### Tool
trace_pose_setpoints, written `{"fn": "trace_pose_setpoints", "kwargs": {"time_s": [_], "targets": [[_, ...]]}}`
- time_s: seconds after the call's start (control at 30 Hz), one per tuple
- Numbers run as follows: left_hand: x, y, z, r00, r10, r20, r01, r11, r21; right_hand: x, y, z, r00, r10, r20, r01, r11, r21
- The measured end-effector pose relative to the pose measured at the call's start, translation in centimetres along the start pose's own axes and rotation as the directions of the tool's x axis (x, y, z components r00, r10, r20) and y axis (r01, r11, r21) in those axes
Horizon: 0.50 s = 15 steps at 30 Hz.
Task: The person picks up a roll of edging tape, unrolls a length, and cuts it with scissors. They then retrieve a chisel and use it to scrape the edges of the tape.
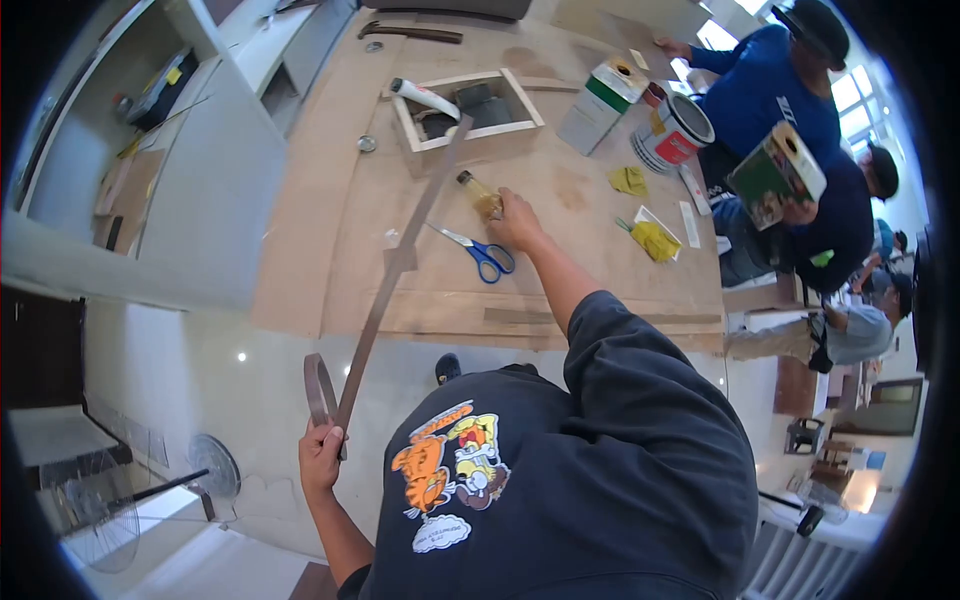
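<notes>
Brown strip (383,300), over the broad worktable (300,270): slanting in from beyond the near edge, crossing above the surface and ending at the wooden box (520,100), leaving it unclear whether touching the rim or passing over it. Grasping the lower end in the left hand (320,455), pinching beside a curled loop, well apart from the tabletop. Probably doing best by holding firmly without creasing the loop, and by steadying the long free run to avoid snagging the box.

Next in size, the green-and-white tin (603,105) and the round can (672,133): standing near each other beyond the right hand (518,222), apparently not hindering it. Smaller, the blue-handled scissors (490,262): lying just beside that hand, pointing blades towards the strip, so calling for care in swinging either wrist or strip past the tips.

Smallest, the little bottle (482,195): pointing a dark cap away towards the box. Clasping its near end in the right hand; likely gripping better by wrapping the fingers fully round the body and favouring a cap-up hold against leaks.
</notes>
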<state>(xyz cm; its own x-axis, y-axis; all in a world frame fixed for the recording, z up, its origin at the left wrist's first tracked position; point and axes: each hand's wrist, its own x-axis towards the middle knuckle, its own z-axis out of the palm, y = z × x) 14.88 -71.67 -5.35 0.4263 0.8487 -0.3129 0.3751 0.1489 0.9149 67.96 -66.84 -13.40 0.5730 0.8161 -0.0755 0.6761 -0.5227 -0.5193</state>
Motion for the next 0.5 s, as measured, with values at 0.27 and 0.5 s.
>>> {"fn": "trace_pose_setpoints", "kwargs": {"time_s": [0.27,0.5], "targets": [[0.8,0.3,0.8,0.993,-0.097,0.072,0.098,0.995,-0.01,-6.0,5.8,-4.6,0.952,0.136,-0.273,0.055,0.803,0.593],[1.2,-1.0,1.7,0.997,-0.05,0.066,0.052,0.998,-0.032,-8.0,3.9,-5.7,0.933,0.152,-0.325,0.007,0.898,0.439]]}}
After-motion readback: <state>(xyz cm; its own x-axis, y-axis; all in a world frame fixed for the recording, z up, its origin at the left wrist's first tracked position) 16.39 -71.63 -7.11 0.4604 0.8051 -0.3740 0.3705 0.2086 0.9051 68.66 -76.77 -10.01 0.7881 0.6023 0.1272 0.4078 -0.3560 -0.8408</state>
